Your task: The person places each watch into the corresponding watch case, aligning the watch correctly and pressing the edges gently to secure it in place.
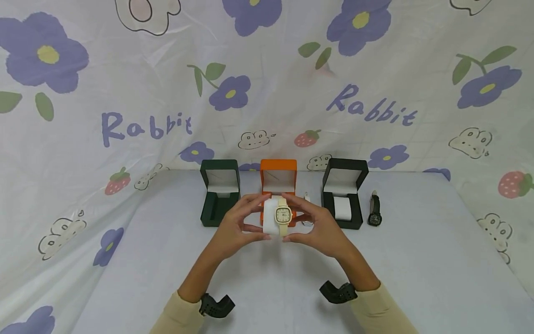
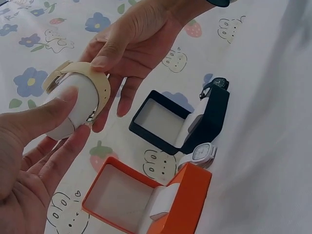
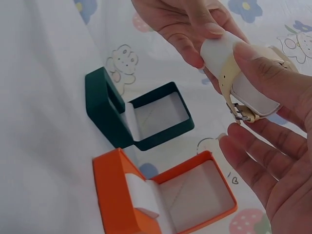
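Note:
A cream watch (image 1: 283, 215) with a squarish face and cream strap is wrapped around a white watch cushion (image 1: 270, 218). My left hand (image 1: 235, 227) grips one end of the cushion, its thumb over the white surface and fingers beneath. At the other end, my right hand (image 1: 320, 228) holds the cushion and strap between thumb and fingers. The strap's buckle (image 3: 239, 113) shows fastened in the right wrist view. Both hands hold the watch up in front of an orange watch box (image 1: 278, 163), which stands with lid raised and a white cushion (image 2: 164, 201) inside.
Left of the orange box, a green box (image 1: 219, 163) stands with its lid up. To the right are a white watch (image 2: 201, 153), a dark box (image 1: 345, 163) holding a white cushion (image 1: 342, 208), and a black watch (image 1: 375, 214). A patterned cloth (image 1: 267, 102) hangs behind.

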Demonstrator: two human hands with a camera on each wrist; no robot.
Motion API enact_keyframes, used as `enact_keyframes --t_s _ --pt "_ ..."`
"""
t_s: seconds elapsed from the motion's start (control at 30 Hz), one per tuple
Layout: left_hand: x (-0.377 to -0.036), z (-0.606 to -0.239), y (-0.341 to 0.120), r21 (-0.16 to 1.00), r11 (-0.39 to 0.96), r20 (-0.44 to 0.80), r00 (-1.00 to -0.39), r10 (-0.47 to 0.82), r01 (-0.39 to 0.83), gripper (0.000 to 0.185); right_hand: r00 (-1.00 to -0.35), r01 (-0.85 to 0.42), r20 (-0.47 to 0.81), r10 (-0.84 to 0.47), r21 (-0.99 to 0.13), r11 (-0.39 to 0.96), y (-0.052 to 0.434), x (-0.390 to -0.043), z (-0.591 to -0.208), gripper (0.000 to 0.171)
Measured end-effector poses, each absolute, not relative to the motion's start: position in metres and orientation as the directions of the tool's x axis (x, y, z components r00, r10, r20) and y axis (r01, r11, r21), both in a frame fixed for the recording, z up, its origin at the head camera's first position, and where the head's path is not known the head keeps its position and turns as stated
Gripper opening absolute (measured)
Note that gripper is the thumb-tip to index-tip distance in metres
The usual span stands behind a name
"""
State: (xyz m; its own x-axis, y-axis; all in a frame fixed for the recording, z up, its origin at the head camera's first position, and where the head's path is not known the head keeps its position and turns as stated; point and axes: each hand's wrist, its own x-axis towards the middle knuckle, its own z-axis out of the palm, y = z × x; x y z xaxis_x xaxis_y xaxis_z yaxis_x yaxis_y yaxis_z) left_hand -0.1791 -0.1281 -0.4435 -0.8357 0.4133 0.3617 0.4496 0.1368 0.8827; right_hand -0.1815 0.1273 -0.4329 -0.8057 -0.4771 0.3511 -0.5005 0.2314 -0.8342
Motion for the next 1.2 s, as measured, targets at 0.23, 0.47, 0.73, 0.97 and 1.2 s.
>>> enact_keyframes --t_s 0.23,0.47,0.73,0.97,1.2 --pt "-0.18 -0.444 -0.126 0.885 0.108 0.38 -0.837 0.394 0.453 0.08 -0.805 -0.502 0.362 -0.469 -0.838 0.215 0.129 -0.181 -0.432 0.09" --pt "-0.175 -0.447 -0.125 0.899 0.08 0.375 -0.85 0.37 0.432 0.078 -0.801 -0.491 0.349 -0.486 -0.848 0.199 0.129 -0.177 -0.43 0.089" --pt "-0.171 -0.447 -0.123 0.895 0.076 0.383 -0.845 0.374 0.44 0.08 -0.816 -0.466 0.317 -0.483 -0.855 0.226 0.131 -0.173 -0.429 0.089" --pt "-0.168 -0.447 -0.117 0.895 0.067 0.389 -0.844 0.37 0.442 0.082 -0.822 -0.464 0.323 -0.468 -0.857 0.224 0.133 -0.17 -0.43 0.091" --pt "-0.17 -0.445 -0.115 0.895 0.079 0.381 -0.843 0.38 0.44 0.081 -0.817 -0.481 0.349 -0.459 -0.851 0.209 0.134 -0.17 -0.431 0.092"
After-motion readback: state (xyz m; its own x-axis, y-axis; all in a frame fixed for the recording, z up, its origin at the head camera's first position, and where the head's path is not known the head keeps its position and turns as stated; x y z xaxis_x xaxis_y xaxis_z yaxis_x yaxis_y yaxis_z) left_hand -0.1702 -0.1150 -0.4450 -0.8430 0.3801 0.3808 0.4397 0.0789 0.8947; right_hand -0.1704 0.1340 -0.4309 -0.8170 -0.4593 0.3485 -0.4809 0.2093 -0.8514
